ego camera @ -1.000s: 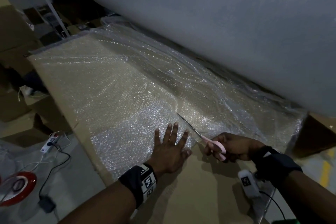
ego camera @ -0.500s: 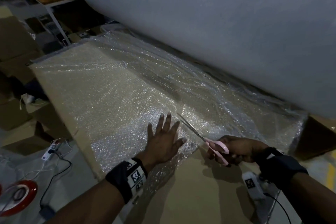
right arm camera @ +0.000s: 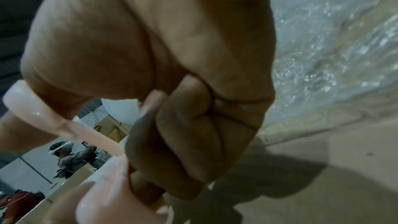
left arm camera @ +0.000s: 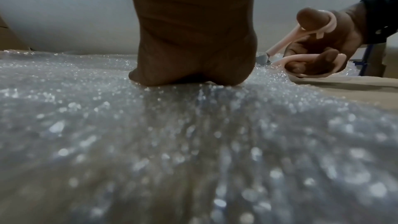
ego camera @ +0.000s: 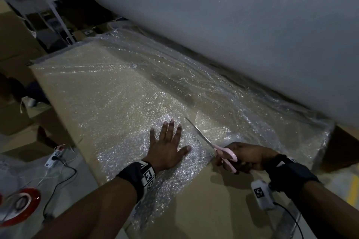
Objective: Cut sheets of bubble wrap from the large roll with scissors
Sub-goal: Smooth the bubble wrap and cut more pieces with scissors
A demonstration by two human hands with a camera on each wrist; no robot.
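A huge white roll of bubble wrap (ego camera: 242, 25) fills the top right of the head view. Its loose sheet (ego camera: 120, 87) lies unrolled over a cardboard table (ego camera: 213, 203). My left hand (ego camera: 168, 147) presses flat on the sheet near its front edge, fingers spread. In the left wrist view the heel of that left hand (left arm camera: 189, 67) rests on the bubbles (left arm camera: 150, 134). My right hand (ego camera: 246, 157) grips pink-handled scissors (ego camera: 226, 154), the blades pointing up-left into the sheet beside my left fingers. The right wrist view shows the fingers (right arm camera: 183, 134) curled through the pink loops (right arm camera: 43, 113).
On the floor at left lie a power strip with cables (ego camera: 55, 156) and a red tape roll (ego camera: 21, 203). Cardboard boxes (ego camera: 15, 60) and a metal shelf frame (ego camera: 56, 9) stand behind. A small white device (ego camera: 261, 194) with a cable lies on the table by my right wrist.
My left hand has slid left and a little farther along the sheet. The scissors have moved forward into the wrap, with the right hand following.
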